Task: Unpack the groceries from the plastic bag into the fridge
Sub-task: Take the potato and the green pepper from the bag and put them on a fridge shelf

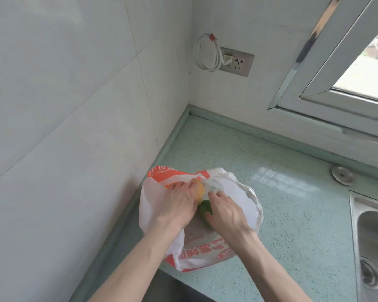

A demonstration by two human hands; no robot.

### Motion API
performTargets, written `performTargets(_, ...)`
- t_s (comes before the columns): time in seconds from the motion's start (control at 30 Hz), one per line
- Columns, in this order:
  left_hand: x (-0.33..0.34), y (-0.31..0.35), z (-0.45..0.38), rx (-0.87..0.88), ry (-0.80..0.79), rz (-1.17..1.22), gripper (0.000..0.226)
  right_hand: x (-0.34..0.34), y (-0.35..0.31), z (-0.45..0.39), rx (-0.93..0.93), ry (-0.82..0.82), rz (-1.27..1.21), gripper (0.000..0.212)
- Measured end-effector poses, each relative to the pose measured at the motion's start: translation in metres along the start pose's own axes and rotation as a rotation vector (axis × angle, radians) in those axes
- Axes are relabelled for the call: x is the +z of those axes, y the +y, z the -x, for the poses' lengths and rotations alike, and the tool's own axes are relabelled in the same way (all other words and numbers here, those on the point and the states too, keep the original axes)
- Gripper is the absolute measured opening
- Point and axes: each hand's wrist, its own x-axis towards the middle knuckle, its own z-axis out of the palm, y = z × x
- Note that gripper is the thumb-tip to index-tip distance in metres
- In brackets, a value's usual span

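Partly hidden: green vegetable [204,211] under right hand [226,214]

Two bare forearms enter from the near edge, one at left, one at right; no sleeves in view on either, bare up to the frame edge; left hand [180,205] bare, no ring, no watch or band at the wrist; right hand [226,211] likewise bare, no glove, no jewellery seen; knuckles and tendons show on both backs; fingertips mostly hidden, nails cannot be told.
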Motion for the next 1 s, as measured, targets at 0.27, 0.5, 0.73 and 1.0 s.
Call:
performTargets(0.27,0.016,-0.001,-0.008,-0.001,-0.031,-0.129,0.059,0.012,0.000,-0.008,0.018,-0.072,0.092,0.033)
performTargets(0.5,0.016,0.009,-0.011,-0.031,0.001,-0.067,0.030,0.026,-0.001,-0.005,0.072,-0.023,0.043,0.043)
performTargets(0.73,0.022,0.017,-0.010,-0.001,0.013,-0.135,0.033,0.007,0.001,0.011,0.063,-0.021,0.032,0.027)
performTargets(1.0,0.018,0.029,0.002,0.027,-0.098,-0.166,0.041,-0.020,-0.002,0.035,0.071,-0.015,0.025,0.018)
